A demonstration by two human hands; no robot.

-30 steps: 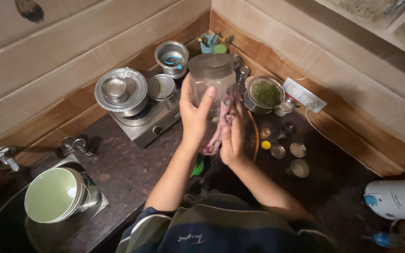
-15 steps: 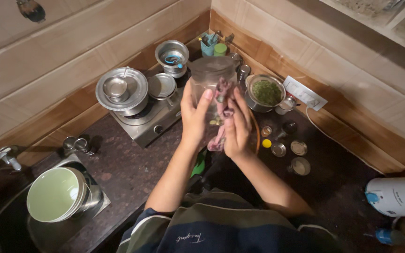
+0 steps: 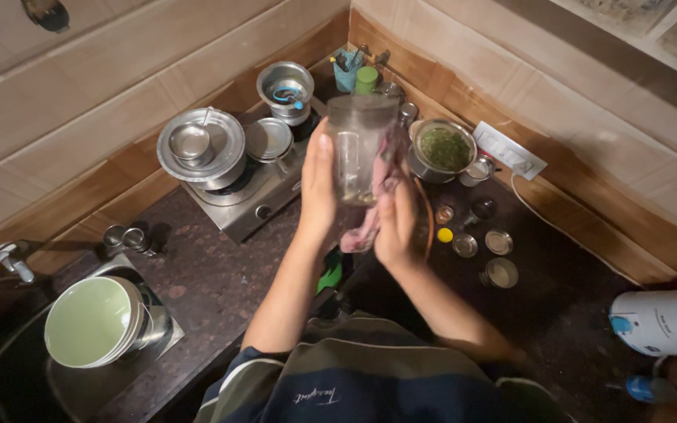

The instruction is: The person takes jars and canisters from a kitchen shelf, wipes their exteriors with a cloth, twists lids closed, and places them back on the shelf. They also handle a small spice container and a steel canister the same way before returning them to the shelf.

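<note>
One clear jar (image 3: 360, 149) and one pink cloth (image 3: 370, 215) are in the hands, both raised above the dark speckled surface (image 3: 221, 274). The left hand (image 3: 316, 192) is closed flat against the jar's left side, fingers pointing up along the glass, and the right hand (image 3: 395, 227) is wrapped on the cloth, pressing it to the jar's lower right side; the two hands stand close together with the jar between them. Behind the jar sits one small steel stove (image 3: 252, 196) carrying a wide pot with a lid and a little bowl on top (image 3: 200, 149) and a second, smaller lidded pot (image 3: 269, 142). Further back in the corner there is one open steel vessel (image 3: 285, 88) and one cup of utensils (image 3: 346, 70) with a green-capped container (image 3: 367, 78) just beside it. To the right of the jar, one steel pan of green leaves (image 3: 443, 149) stands near a white wall socket (image 3: 509, 151). About five small round tins and lids (image 3: 499, 270), one of them yellow, lie on the surface below that pan. At the lower left, a stack of pale green bowls (image 3: 92, 321) rests in the sink, with a tap (image 3: 1, 262) above it and two small steel cups (image 3: 128, 237) nearby. One white and blue appliance (image 3: 664, 321) stands at the right edge. The walls are beige tile with a brown band along the bottom.
</note>
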